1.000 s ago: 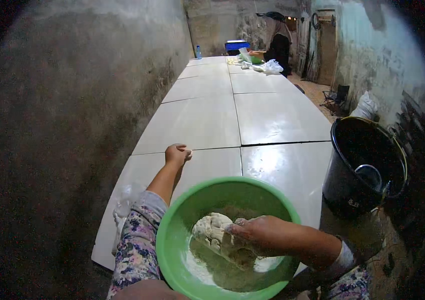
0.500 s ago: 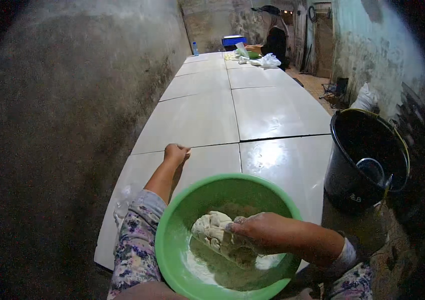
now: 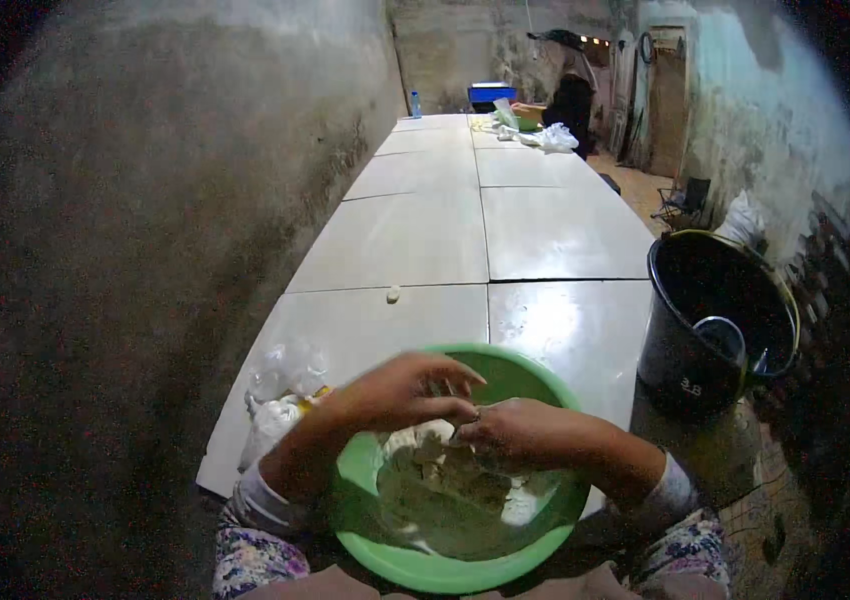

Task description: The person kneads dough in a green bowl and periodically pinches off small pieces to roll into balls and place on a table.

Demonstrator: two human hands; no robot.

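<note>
A wide green bowl (image 3: 545, 375) stands at the near end of the table. Inside it lies a lumpy, pale mass of dough (image 3: 430, 445), with white flour (image 3: 520, 503) along the bottom. My right hand (image 3: 520, 435) is closed at the dough's right side, its fingertips partly hidden. Above the dough, my left hand (image 3: 415, 390) reaches across from the left with its fingers apart, close to the right fingertips; it shows nothing in its grasp. A small pale dough piece (image 3: 393, 295) rests on the table beyond the bowl.
White panels form the long table (image 3: 405, 240). Plastic bags (image 3: 275, 415) lie left of the bowl. A black bucket (image 3: 690, 360) holding a clear container stands at the right. At the far end, a person (image 3: 573, 105) is beside white bags and a blue crate (image 3: 492, 95).
My left hand has let go of the small dough piece on the table and come back over the bowl. My right hand stays at the dough. The view has shifted slightly.
</note>
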